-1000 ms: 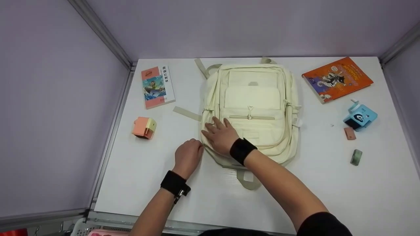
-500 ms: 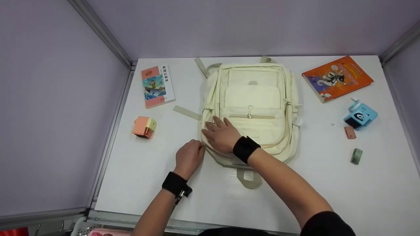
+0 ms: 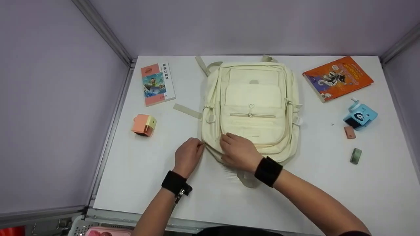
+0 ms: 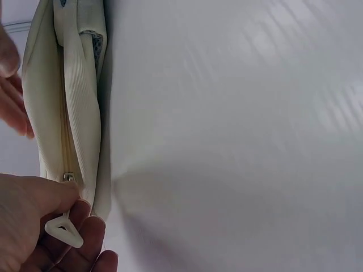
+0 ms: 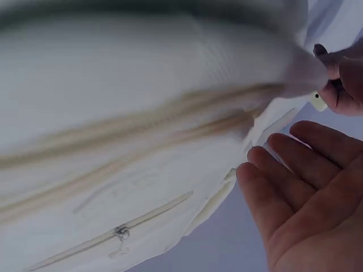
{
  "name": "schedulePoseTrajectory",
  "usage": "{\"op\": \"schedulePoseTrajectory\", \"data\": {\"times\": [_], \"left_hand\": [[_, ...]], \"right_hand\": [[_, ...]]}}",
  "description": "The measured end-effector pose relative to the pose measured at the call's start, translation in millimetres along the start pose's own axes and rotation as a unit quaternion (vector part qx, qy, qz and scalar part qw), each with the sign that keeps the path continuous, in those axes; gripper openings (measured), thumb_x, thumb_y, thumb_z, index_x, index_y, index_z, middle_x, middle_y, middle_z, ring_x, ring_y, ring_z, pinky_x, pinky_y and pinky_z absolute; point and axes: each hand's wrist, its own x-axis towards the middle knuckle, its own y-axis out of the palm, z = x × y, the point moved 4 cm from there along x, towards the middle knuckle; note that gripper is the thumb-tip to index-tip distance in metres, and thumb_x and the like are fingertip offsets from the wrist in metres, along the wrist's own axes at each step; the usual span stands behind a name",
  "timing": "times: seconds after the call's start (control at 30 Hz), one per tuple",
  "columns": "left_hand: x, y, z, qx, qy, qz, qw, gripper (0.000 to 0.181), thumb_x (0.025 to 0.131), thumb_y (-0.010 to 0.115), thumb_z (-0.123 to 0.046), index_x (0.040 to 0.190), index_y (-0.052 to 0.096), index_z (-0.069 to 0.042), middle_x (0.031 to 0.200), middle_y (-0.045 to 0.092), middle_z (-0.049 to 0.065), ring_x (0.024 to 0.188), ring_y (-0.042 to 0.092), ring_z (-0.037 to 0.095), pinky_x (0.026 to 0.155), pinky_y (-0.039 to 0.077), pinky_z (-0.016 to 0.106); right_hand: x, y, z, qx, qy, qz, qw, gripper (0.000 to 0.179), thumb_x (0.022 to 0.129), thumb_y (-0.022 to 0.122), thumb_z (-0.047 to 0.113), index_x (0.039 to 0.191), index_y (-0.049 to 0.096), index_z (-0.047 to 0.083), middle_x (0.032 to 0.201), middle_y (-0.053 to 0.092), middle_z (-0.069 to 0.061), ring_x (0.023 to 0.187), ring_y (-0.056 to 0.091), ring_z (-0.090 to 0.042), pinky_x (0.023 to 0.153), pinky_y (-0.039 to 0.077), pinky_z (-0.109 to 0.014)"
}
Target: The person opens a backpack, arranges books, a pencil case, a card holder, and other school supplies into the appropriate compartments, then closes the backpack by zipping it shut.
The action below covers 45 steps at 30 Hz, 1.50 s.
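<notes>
A cream backpack [image 3: 253, 95] lies front side up on the white table. At its lower left corner, my left hand [image 3: 188, 158] pinches a zipper pull [image 4: 64, 229] between thumb and fingers. The zipper slider [image 4: 68, 177] sits just above the thumb in the left wrist view, with the closed-looking zipper line running up the bag's side from it. My right hand [image 3: 242, 151] is over the bag's lower left front, fingers loosely extended. In the right wrist view, its fingers [image 5: 300, 173] are relaxed beside the bag's fabric and hold nothing.
Left of the bag lie a paperback book [image 3: 157, 84] and an orange-and-yellow box-shaped item [image 3: 143, 125]. To the right are an orange book [image 3: 338, 78], a blue panda-printed item with a crank [image 3: 361, 115], a small pink block [image 3: 349, 132] and a green one [image 3: 355, 156].
My right hand has slid from the bag's left side toward its near edge and to the right, its spread fingers drawing together. My left hand stays at the corner.
</notes>
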Motion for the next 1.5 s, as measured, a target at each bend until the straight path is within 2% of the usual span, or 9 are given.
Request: {"op": "schedulePoseTrajectory", "data": {"times": [0.17, 0.3, 0.53, 0.73, 0.9, 1.1, 1.23, 1.33, 1.5], "left_hand": [[0.2, -0.7, 1.7, -0.003, -0.015, 0.004, 0.9999, 0.007, 0.096, 0.075, -0.020, 0.097, 0.076, -0.012, 0.087, 0.067, -0.002, 0.076, 0.063, 0.014, 0.064, 0.051, 0.031], [0.2, -1.1, 0.1, 0.001, -0.012, 0.005, 0.9999, 0.007, 0.096, 0.074, -0.020, 0.097, 0.077, -0.014, 0.087, 0.067, -0.002, 0.077, 0.063, 0.015, 0.065, 0.051, 0.032], [-2.7, -1.6, -5.8, 0.012, 0.004, 0.008, 0.9999, 0.007, 0.097, 0.073, -0.020, 0.098, 0.077, -0.014, 0.085, 0.064, -0.004, 0.075, 0.061, 0.015, 0.063, 0.049, 0.031], [-5.4, 0.3, -15.2, 0.026, 0.014, 0.011, 0.9995, 0.009, 0.098, 0.071, -0.022, 0.095, 0.075, -0.015, 0.084, 0.065, -0.002, 0.074, 0.062, 0.017, 0.061, 0.050, 0.033], [-9.7, 6.2, -27.6, 0.015, 0.034, 0.008, 0.9993, 0.008, 0.098, 0.071, -0.021, 0.092, 0.073, -0.016, 0.085, 0.065, -0.003, 0.074, 0.063, 0.016, 0.061, 0.050, 0.032], [-13.3, 13.8, -40.4, 0.002, 0.065, -0.002, 0.9979, 0.008, 0.098, 0.070, -0.018, 0.091, 0.070, -0.015, 0.089, 0.066, -0.002, 0.076, 0.064, 0.016, 0.063, 0.051, 0.033], [-12.8, 15.8, -42.4, -0.003, 0.064, -0.007, 0.9979, 0.007, 0.098, 0.071, -0.019, 0.091, 0.070, -0.016, 0.090, 0.067, -0.003, 0.076, 0.064, 0.016, 0.063, 0.051, 0.033], [-12.1, 15.7, -41.8, -0.005, 0.060, -0.006, 0.9981, 0.007, 0.098, 0.071, -0.020, 0.092, 0.069, -0.017, 0.090, 0.067, -0.004, 0.076, 0.063, 0.016, 0.064, 0.051, 0.032], [-10.1, 14.6, -39.4, -0.007, 0.061, -0.005, 0.9981, 0.007, 0.097, 0.072, -0.020, 0.092, 0.070, -0.017, 0.089, 0.066, -0.004, 0.076, 0.063, 0.015, 0.063, 0.050, 0.032]], "right_hand": [[-12.0, 10, -1, -0.002, 0.021, -0.045, 0.9987, 0.046, 0.090, 0.078, 0.029, 0.123, 0.070, -0.002, 0.134, 0.064, -0.019, 0.125, 0.059, -0.037, 0.097, 0.052, -0.043], [-10.2, 12, -3, -0.007, 0.033, -0.054, 0.9980, 0.035, 0.094, 0.075, 0.026, 0.120, 0.073, 0.002, 0.131, 0.067, -0.015, 0.120, 0.063, -0.035, 0.090, 0.056, -0.043], [-4.3, 11, -10, 0.052, 0.076, -0.012, 0.9957, 0.030, 0.100, 0.066, 0.024, 0.121, 0.074, 0.004, 0.131, 0.068, -0.012, 0.121, 0.063, -0.033, 0.087, 0.057, -0.047], [0.5, 6, -11, 0.079, 0.084, 0.011, 0.9933, 0.025, 0.101, 0.064, 0.021, 0.117, 0.075, 0.005, 0.129, 0.069, -0.012, 0.120, 0.064, -0.034, 0.089, 0.056, -0.049], [2.6, 4, -12, 0.090, 0.093, 0.025, 0.9914, 0.030, 0.101, 0.063, 0.022, 0.122, 0.073, 0.002, 0.130, 0.068, -0.013, 0.121, 0.063, -0.034, 0.093, 0.055, -0.049], [2.9, 3, -11, 0.083, 0.091, 0.015, 0.9923, 0.031, 0.102, 0.063, 0.023, 0.120, 0.074, 0.001, 0.127, 0.069, -0.013, 0.120, 0.064, -0.033, 0.092, 0.055, -0.048], [2.5, 4, -10, 0.079, 0.084, 0.004, 0.9933, 0.026, 0.101, 0.063, 0.023, 0.114, 0.075, 0.003, 0.124, 0.071, -0.012, 0.118, 0.065, -0.033, 0.090, 0.056, -0.048], [-0.8, 4, -11, 0.089, 0.082, 0.016, 0.9925, 0.028, 0.100, 0.064, 0.022, 0.118, 0.073, 0.003, 0.130, 0.068, -0.012, 0.123, 0.062, -0.034, 0.093, 0.054, -0.048], [-14.4, 2, -13, 0.108, 0.076, 0.035, 0.9907, 0.043, 0.096, 0.069, 0.022, 0.135, 0.065, 0.004, 0.144, 0.058, -0.015, 0.133, 0.054, -0.035, 0.100, 0.050, -0.048]]}}
